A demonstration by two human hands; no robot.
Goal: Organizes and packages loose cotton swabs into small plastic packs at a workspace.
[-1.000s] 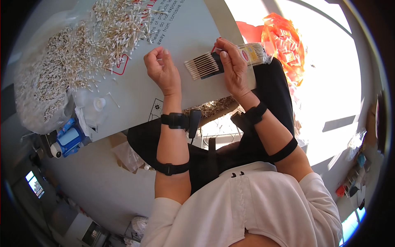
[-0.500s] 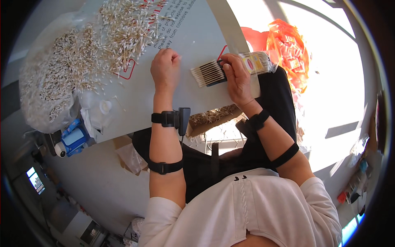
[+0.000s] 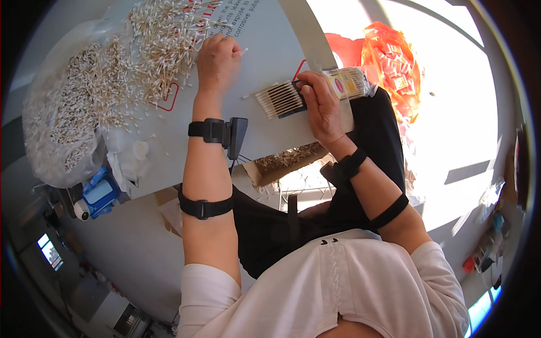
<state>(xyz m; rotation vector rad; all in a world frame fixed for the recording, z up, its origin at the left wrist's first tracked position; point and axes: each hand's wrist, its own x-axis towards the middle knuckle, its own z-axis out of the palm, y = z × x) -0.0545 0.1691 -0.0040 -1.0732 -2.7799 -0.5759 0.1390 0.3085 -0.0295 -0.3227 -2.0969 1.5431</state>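
Note:
My left hand [image 3: 218, 65] is closed in a pinch beside the heap of cotton swabs [image 3: 163, 45], and one white swab tip [image 3: 244, 52] pokes out from its fingers. Farther right, my right hand [image 3: 322, 107] grips a clear pack of cotton swabs [image 3: 345, 84] with a yellow label. A flat row of swabs [image 3: 279, 100] shows at the pack's left end, over a dark backing. The fingertips of that hand press near the dark part. A lone swab [image 3: 248, 96] lies just left of the row.
A large clear bag full of swabs [image 3: 79, 112] stands at the table's left. A blue and white container [image 3: 98, 194] is below it. An orange bag of small packs [image 3: 397, 67] sits right of the table. A cardboard box of swabs [image 3: 287, 160] is under the table edge.
My left hand has moved up and a little left, toward the swab heap. My right hand and the pack have shifted only slightly.

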